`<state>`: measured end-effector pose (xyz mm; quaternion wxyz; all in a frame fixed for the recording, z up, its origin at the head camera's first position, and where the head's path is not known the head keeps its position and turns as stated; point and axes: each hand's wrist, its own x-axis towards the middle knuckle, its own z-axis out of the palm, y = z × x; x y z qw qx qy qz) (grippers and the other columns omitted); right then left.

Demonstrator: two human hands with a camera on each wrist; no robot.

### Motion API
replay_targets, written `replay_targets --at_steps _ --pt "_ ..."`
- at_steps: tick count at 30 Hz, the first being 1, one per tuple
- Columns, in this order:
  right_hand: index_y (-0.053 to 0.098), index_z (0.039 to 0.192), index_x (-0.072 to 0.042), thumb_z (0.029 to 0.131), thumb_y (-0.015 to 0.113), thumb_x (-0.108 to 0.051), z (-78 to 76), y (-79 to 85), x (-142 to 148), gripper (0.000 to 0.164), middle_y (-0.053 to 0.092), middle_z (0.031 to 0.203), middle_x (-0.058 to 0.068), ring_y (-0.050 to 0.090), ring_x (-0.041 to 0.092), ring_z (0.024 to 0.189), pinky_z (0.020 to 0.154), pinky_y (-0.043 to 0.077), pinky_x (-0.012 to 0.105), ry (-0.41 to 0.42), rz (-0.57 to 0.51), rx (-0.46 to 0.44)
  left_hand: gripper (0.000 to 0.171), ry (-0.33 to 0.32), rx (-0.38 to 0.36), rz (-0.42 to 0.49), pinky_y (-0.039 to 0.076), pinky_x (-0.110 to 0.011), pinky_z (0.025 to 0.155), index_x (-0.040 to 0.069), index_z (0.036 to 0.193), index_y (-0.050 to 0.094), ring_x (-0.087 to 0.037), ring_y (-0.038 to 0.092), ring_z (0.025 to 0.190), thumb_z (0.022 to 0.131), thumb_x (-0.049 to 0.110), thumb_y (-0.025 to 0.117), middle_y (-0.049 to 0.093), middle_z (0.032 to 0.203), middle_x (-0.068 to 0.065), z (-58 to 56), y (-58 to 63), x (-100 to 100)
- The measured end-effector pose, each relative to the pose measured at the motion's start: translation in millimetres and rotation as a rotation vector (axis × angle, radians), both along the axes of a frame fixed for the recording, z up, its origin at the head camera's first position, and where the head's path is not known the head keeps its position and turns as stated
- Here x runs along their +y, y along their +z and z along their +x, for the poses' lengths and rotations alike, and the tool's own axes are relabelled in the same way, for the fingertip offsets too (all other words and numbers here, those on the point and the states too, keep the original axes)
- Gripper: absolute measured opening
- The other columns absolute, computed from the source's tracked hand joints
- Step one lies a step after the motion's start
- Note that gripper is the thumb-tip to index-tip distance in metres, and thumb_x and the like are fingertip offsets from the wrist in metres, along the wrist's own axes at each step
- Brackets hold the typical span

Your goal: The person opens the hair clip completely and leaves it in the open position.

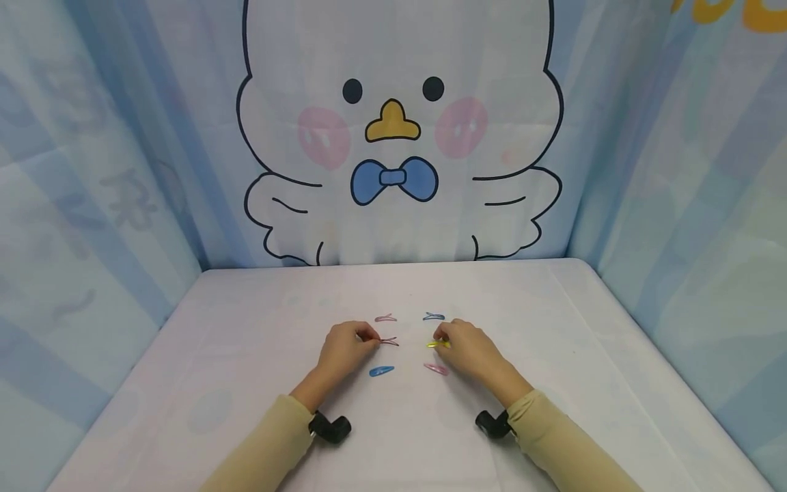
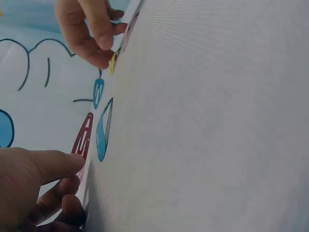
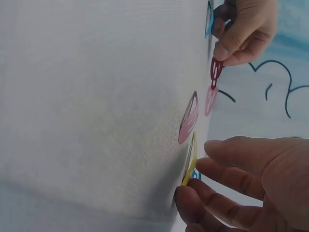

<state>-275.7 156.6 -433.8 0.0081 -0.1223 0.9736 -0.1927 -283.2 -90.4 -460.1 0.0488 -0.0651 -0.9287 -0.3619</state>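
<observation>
My left hand (image 1: pixel 348 347) pinches a dark red snap hair clip (image 1: pixel 390 341) at one end between thumb and fingers; its free end points right, prongs spread in the head view. My right hand (image 1: pixel 468 348) is at a yellow hair clip (image 3: pixel 192 157). In the right wrist view its fingertips touch the clip, while the thumb appears apart from it. Beyond the left hand lies a pink clip (image 1: pixel 385 318), and nearer the person a blue clip (image 1: pixel 381 371). Beyond the right hand lies another blue clip (image 1: pixel 433 316), with a second pink clip (image 1: pixel 436 369) on the near side.
The clips sit in two columns on a pale, cloth-covered table (image 1: pixel 246 424). A curtain (image 1: pixel 393 225) with a printed cartoon bird stands at the back edge, and blue-striped curtains flank both sides. Black wrist cameras (image 1: pixel 332 429) are strapped beneath both forearms.
</observation>
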Motion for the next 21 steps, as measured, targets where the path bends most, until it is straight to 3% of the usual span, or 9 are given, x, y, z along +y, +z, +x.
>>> replay_targets --at_steps 7,11,21 --pt "0.073 0.095 -0.012 0.09 0.077 -0.012 -1.8 -3.3 4.2 0.006 0.065 0.096 0.003 0.061 0.02 0.086 0.084 0.054 0.043 -0.022 -0.005 -0.027 0.005 -0.003 -0.002 -0.04 0.046 -0.03 0.071 0.016 0.089 0.077 -0.012 0.055 0.074 0.088 0.014 0.08 0.065 0.077 0.006 -2.0 -1.5 2.1" --pt "0.068 0.088 -0.014 0.09 0.077 -0.012 -1.3 -3.8 7.5 0.01 0.062 0.093 0.002 0.056 0.019 0.081 0.08 0.051 0.04 -0.025 0.001 -0.041 0.004 -0.008 -0.032 -0.061 0.046 -0.03 0.072 0.015 0.09 0.076 -0.012 0.055 0.073 0.089 0.012 0.079 0.065 0.076 0.005 -2.3 1.9 3.2" --pt "0.062 0.09 -0.018 0.093 0.073 -0.012 11.4 -0.1 13.1 0.013 0.063 0.079 -0.004 0.053 0.016 0.068 0.063 0.043 0.033 0.002 -0.025 0.006 0.006 -0.022 -0.079 -0.07 0.048 -0.032 0.074 0.014 0.092 0.074 -0.014 0.056 0.075 0.089 0.011 0.079 0.065 0.08 0.003 -1.2 5.3 3.9"
